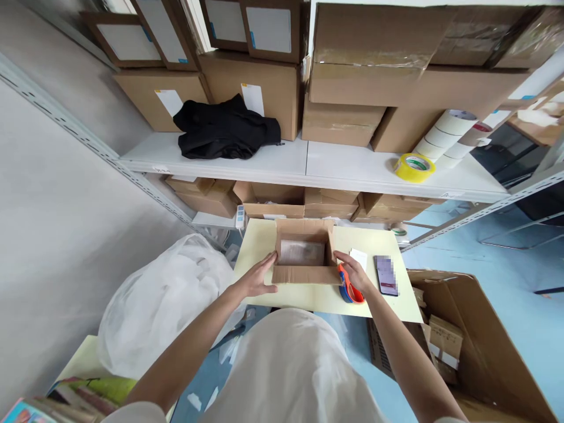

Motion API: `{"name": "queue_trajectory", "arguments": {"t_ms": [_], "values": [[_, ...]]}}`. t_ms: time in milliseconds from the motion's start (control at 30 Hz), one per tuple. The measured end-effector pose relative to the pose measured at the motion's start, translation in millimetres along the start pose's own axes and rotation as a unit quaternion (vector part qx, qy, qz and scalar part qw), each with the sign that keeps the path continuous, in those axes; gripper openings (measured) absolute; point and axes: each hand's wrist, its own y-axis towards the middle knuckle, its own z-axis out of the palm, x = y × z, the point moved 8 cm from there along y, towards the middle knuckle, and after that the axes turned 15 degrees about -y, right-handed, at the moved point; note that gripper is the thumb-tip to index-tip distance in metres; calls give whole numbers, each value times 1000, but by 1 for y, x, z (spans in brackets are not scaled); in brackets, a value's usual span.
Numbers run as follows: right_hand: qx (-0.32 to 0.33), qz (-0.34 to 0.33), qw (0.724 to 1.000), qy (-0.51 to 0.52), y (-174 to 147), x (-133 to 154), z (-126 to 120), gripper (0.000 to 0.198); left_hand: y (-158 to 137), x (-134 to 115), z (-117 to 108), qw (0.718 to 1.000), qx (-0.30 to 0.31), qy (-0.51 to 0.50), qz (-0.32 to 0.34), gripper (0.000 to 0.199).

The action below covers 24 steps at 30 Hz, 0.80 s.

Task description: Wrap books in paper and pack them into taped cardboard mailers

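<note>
Fronting loaded shelves (341, 156): cream table (308, 298) bearing open carton (304, 274).

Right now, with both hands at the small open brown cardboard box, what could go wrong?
1. The right hand is close against the orange-and-blue plastic tape dispenser, near the front edge of the pale yellow table; a nudge might tip it off.
2. The dark-edged rectangular phone lies near the right edge; a sweeping forearm could knock it down.

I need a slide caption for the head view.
Left hand and right hand flank an open cardboard box at a table.
</note>
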Motion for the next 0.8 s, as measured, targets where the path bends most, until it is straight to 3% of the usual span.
{"name": "queue_trajectory", "arguments": {"t_ms": [133, 233, 300, 467, 667, 800], "values": [[97, -84, 977, -171, -8, -3, 11, 61, 5, 0, 5, 991, 74, 113, 11, 117], [122, -77, 963, -228, -12, -11, 16, 68, 13, 8, 7, 990, 57, 127, 23, 75], [113, -79, 967, -214, -14, -10, 20, 59, 16, 14, 8, 995, 20, 97, 29, 53], [56, -25, 987, -151, -26, -11, 26, 33, 11, 23, 11, 996, -86, 1, 17, 33], [-35, 124, 985, -119, -35, -17, 28, 28, -1, 44, -4, 955, -259, -127, -76, 33], [-70, 143, 984, -80, -17, -20, 25, 33, 6, 56, -14, 933, -314, -136, -113, 47]]}}
